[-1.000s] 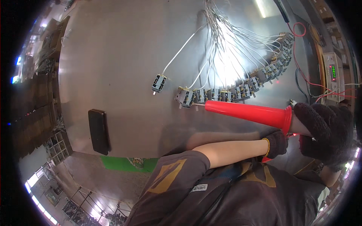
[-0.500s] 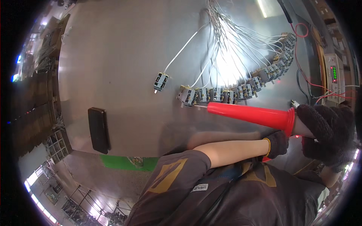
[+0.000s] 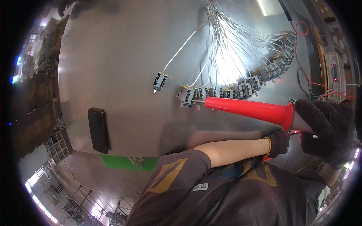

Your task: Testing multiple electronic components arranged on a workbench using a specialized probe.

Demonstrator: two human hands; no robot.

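Observation:
In a dark knit glove, my right hand (image 3: pixel 326 126) is closed round the wide end of a long red test probe (image 3: pixel 249 110) that points left. Its thin metal tip meets the leftmost grey-and-black switch unit (image 3: pixel 187 96) of a curved row, apparently touching its contacts. My left hand (image 3: pixel 278 144), also gloved, with a yellow-edged cuff, is curled below the probe. A bit of red shows beneath it; what it holds is hidden. Apart from the row lies a single switch unit (image 3: pixel 160 81) on its own white wire.
White wires (image 3: pixel 218 26) fan out from the top to the switch units. A dark phone-like case (image 3: pixel 98 130) lies on the metal table (image 3: pixel 124 56). A meter box (image 3: pixel 335 75) with red and black leads stands at the right edge. A green strip (image 3: pixel 118 162) shows beyond the table's near edge.
The probe has shifted slightly up and left, its tip from just below the leftmost unit onto it. Green digits on the meter box have gone dark. The left hand has hardly moved.

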